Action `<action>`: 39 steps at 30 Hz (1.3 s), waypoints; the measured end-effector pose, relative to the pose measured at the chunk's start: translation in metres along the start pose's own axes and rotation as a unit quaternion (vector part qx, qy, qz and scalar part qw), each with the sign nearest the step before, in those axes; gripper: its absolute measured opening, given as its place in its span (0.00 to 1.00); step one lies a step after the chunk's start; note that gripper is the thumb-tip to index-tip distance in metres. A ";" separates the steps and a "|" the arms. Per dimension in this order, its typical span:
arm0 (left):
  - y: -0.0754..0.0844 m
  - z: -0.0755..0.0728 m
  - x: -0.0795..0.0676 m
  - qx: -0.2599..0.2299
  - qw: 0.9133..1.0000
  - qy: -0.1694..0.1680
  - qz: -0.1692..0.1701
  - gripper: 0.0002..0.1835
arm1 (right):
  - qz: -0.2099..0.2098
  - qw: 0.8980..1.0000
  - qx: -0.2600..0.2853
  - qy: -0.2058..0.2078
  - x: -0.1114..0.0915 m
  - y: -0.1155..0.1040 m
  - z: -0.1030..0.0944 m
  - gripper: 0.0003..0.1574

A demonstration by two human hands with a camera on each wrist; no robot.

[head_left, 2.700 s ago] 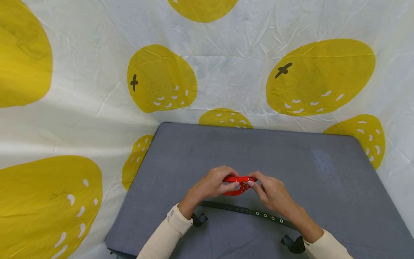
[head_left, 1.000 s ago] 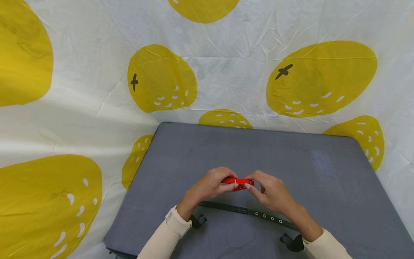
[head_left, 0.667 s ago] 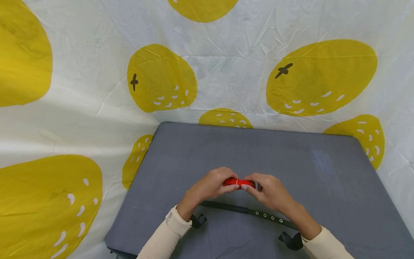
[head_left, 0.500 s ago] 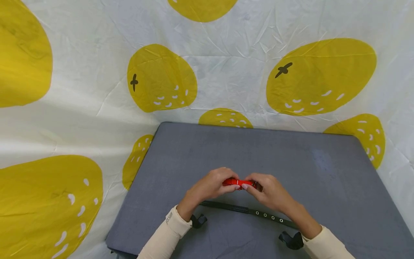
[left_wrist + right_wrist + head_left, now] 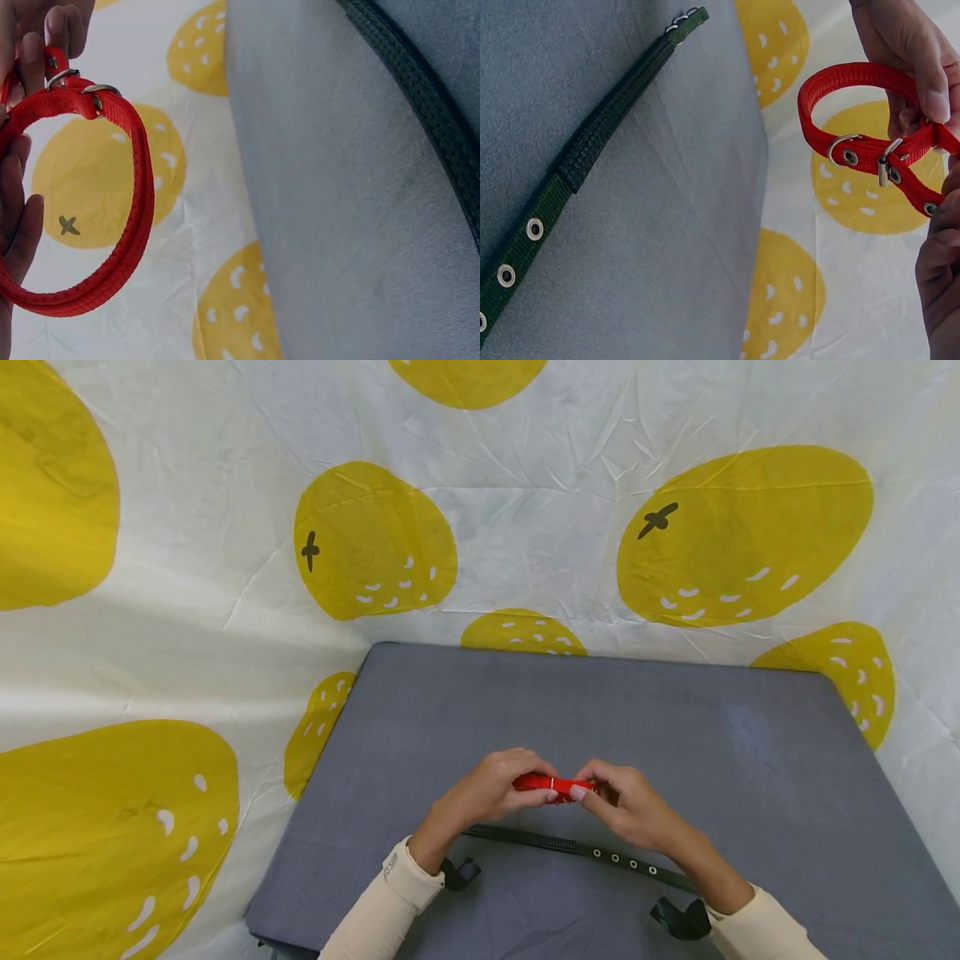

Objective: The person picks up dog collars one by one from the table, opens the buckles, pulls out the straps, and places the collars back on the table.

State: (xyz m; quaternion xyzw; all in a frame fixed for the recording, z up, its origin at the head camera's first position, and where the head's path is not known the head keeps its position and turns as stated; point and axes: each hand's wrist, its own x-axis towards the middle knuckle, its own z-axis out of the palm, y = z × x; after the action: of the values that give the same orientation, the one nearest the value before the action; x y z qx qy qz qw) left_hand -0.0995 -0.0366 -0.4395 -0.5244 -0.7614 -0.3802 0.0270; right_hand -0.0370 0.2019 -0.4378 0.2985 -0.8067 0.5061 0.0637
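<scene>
The left hand [image 5: 497,787] and right hand [image 5: 628,802] both pinch a red collar [image 5: 564,787], held above the worktop [image 5: 600,718] well in from its far edge; the right hand has the eyeleted strap end, beside the metal buckle [image 5: 885,165]. A dark green eyeleted collar [image 5: 555,844] lies on the worktop, nearer its front edge.

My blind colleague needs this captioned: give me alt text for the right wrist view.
A left hand at the top and a right hand below grip a looped red strap with a metal buckle. A dark green strap with metal eyelets lies on a grey surface at picture left; white cloth with yellow shapes behind.
</scene>
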 end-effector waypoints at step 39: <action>-0.001 -0.005 -0.003 0.006 1.000 0.024 0.005 0.10 | 0.030 0.997 0.069 0.007 0.005 -0.001 -0.003 0.15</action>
State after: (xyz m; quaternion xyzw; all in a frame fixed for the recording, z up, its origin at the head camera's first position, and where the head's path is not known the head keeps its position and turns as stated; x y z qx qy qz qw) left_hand -0.1010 -0.0422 -0.4376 -0.5190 -0.7600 -0.3880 0.0502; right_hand -0.0406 0.2019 -0.4334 0.2745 -0.7779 0.5642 0.0336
